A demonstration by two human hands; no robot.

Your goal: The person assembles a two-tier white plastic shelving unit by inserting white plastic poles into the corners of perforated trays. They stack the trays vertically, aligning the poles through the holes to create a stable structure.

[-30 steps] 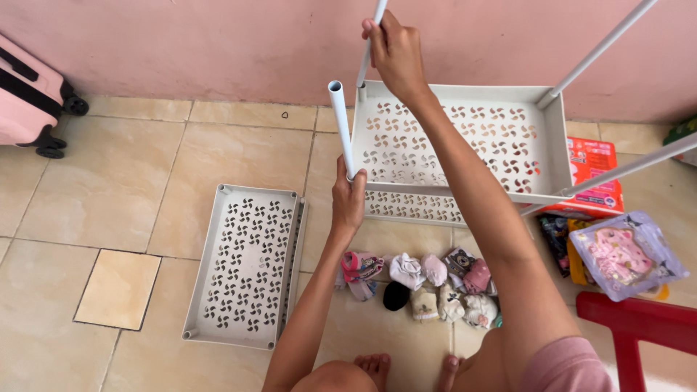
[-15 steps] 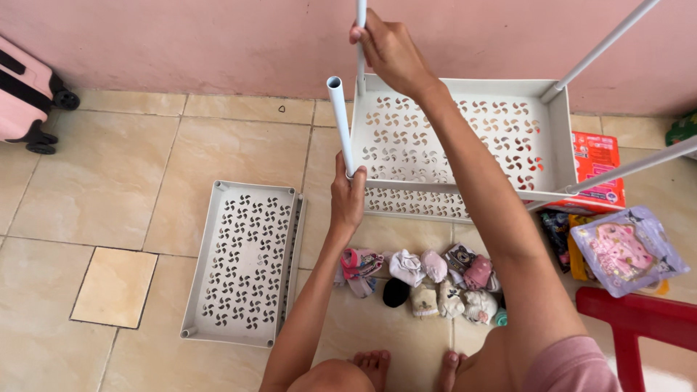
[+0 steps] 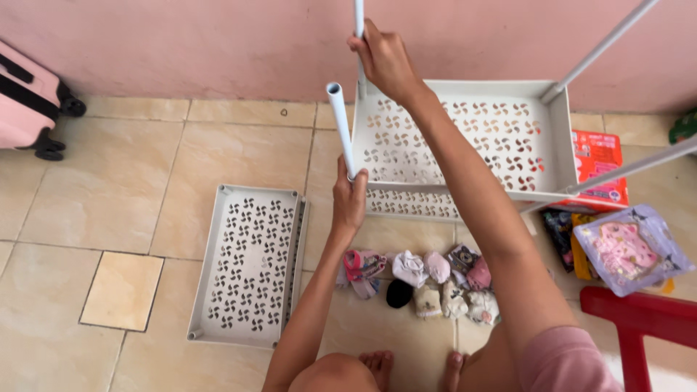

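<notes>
My left hand grips the lower part of a white plastic tube that stands at the near left corner of a white perforated shelf tray. My right hand is closed around another white tube rising from the tray's far left corner. Two more tubes stick up from the tray's right corners. A second perforated tray lies flat on the tiled floor to the left of my left arm.
Several small baby socks lie in a row on the floor near my feet. A pink suitcase stands at far left. A red box, a packet of baby items and a red stool are at right.
The view has shifted slightly. My right hand has slid a little along the far tube. My left hand keeps its hold on the near tube.
</notes>
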